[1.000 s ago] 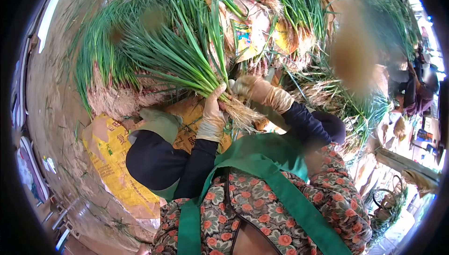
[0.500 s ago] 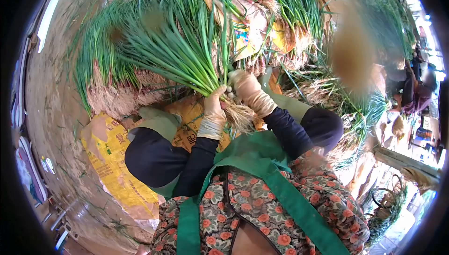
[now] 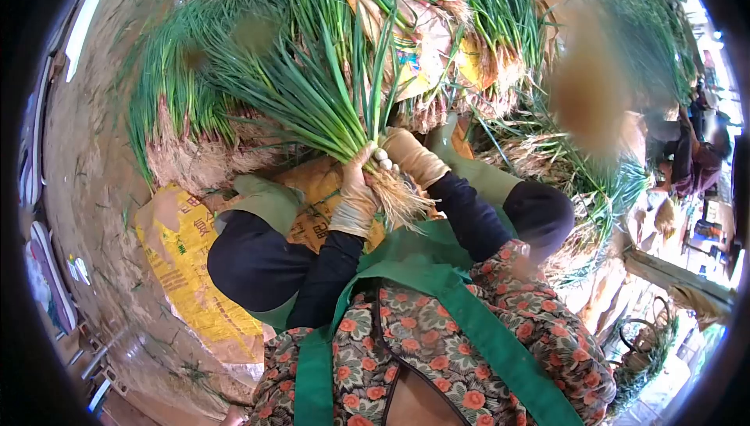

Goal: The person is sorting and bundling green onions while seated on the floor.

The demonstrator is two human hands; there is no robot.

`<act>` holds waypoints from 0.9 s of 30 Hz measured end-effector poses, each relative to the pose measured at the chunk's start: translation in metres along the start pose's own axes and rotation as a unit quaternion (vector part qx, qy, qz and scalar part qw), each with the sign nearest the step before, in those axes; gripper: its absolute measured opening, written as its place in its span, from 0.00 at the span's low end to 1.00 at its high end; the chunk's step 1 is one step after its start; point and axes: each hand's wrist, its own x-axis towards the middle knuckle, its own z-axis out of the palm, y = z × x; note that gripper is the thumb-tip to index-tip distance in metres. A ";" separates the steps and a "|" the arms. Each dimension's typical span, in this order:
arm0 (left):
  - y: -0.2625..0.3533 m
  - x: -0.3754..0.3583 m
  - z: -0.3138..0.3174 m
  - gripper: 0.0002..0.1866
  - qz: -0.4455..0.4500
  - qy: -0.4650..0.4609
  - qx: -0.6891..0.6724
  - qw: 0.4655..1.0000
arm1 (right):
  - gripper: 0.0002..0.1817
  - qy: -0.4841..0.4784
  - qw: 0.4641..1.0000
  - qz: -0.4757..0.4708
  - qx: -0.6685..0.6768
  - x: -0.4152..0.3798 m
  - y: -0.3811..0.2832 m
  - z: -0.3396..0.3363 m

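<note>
A bunch of green onions (image 3: pixel 336 117) fans up and to the left, its roots (image 3: pixel 397 194) hanging low toward my lap. My left hand (image 3: pixel 356 187), in a pale glove, is closed around the stems just above the roots. From the right, my gloved right hand (image 3: pixel 410 157) has its fingers curled against the same bunch, beside small white bulbs (image 3: pixel 382 157) at the stem bases. Its fingertips are partly hidden behind the bulbs.
Heaps of green onions with roots lie ahead-left (image 3: pixel 183 125) and ahead-right (image 3: pixel 500 51). A yellow printed sack (image 3: pixel 195 270) lies by my left knee. Loose onions (image 3: pixel 547 156) lie to the right. A person (image 3: pixel 695 156) is at the far right, near a wooden beam (image 3: pixel 680 273).
My right hand has shifted slightly down, and the white bulbs now show more plainly. An onion stalk on the bunch's right side leans further right. My left hand keeps its hold.
</note>
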 end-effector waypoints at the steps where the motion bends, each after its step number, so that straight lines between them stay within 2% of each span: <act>1: 0.000 0.001 0.001 0.08 0.002 -0.016 0.002 1.000 | 0.13 -0.017 0.995 -0.027 -0.098 -0.015 0.008 -0.003; 2: 0.000 0.000 0.003 0.09 0.005 -0.032 0.006 0.999 | 0.12 -0.033 0.979 -0.055 -0.193 -0.029 0.015 -0.011; 3: 0.004 -0.013 0.023 0.09 0.027 -0.016 0.048 0.998 | 0.12 -0.158 0.944 -0.038 -0.287 -0.021 0.052 0.002; 4: 0.005 -0.007 0.017 0.09 -0.018 -0.047 -0.027 0.998 | 0.10 -0.210 0.869 -0.193 -0.403 -0.010 0.091 0.015; 5: 0.006 -0.009 0.019 0.09 -0.007 -0.009 -0.012 1.000 | 0.09 -0.211 0.764 -0.358 -0.493 -0.001 0.130 0.027; 6: 0.007 -0.013 0.020 0.09 0.000 0.031 0.006 0.999 | 0.10 -0.280 0.773 -0.306 -0.480 -0.012 0.078 0.006; 7: 0.005 -0.004 0.007 0.10 -0.006 0.002 0.008 1.000 | 0.13 -0.270 0.948 -0.048 -0.161 -0.023 0.033 -0.020; 8: 0.005 -0.001 0.005 0.10 -0.005 0.009 0.022 1.000 | 0.17 -0.106 0.955 0.131 0.244 -0.034 -0.016 -0.048; 10: 0.002 0.000 0.002 0.10 -0.009 0.027 0.050 0.998 | 0.27 -0.180 0.856 0.122 0.468 -0.010 -0.004 -0.047; 11: 0.003 0.001 0.000 0.09 -0.040 0.009 -0.001 0.999 | 0.26 -0.217 0.838 0.116 0.487 -0.013 -0.019 -0.047; 12: 0.005 0.000 0.005 0.10 -0.034 0.004 0.030 0.999 | 0.24 -0.254 0.819 0.110 0.503 -0.016 -0.035 -0.047; 14: 0.012 -0.005 0.015 0.11 -0.016 -0.003 0.089 0.996 | 0.21 -0.274 0.816 0.096 0.499 -0.015 -0.046 -0.047; 15: 0.014 0.004 0.003 0.13 -0.044 -0.034 0.070 0.996 | 0.18 -0.268 0.821 0.089 0.496 -0.006 -0.033 -0.039; 16: 0.010 0.010 -0.009 0.12 -0.030 -0.018 0.093 0.995 | 0.15 -0.261 0.825 0.083 0.494 0.001 -0.019 -0.032; 17: 0.006 0.009 -0.012 0.11 -0.006 0.005 0.085 0.996 | 0.11 -0.196 0.898 0.089 0.385 -0.010 -0.039 -0.044; 18: 0.002 0.008 -0.013 0.10 0.016 0.027 0.078 0.996 | 0.10 -0.132 0.918 -0.032 0.374 -0.014 -0.038 -0.035; 19: 0.000 0.010 -0.014 0.10 0.026 0.022 0.092 0.995 | 0.10 -0.056 0.989 -0.087 0.105 -0.012 -0.016 -0.026; 20: -0.002 0.012 -0.013 0.09 0.035 0.014 0.105 0.994 | 0.10 0.024 0.975 -0.133 -0.175 -0.011 0.004 -0.019; 22: -0.001 0.009 -0.001 0.09 0.039 -0.012 0.097 0.994 | 0.13 -0.079 0.955 -0.074 -0.275 -0.024 0.026 -0.010; 24: 0.011 -0.022 0.044 0.11 0.067 -0.077 0.027 0.994 | 0.17 -0.233 0.933 -0.111 -0.251 -0.037 0.047 -0.013; 25: 0.016 -0.027 0.053 0.15 0.099 -0.074 0.001 0.992 | 0.19 -0.295 0.864 -0.218 -0.345 -0.018 0.100 0.002; 26: 0.023 -0.029 0.059 0.19 0.115 -0.155 -0.030 0.981 | 0.20 -0.346 0.870 -0.151 -0.318 -0.004 0.080 -0.020; 27: 0.029 -0.025 0.055 0.21 0.079 -0.168 -0.083 0.979 | 0.21 -0.388 0.870 -0.080 -0.293 0.009 0.056 -0.044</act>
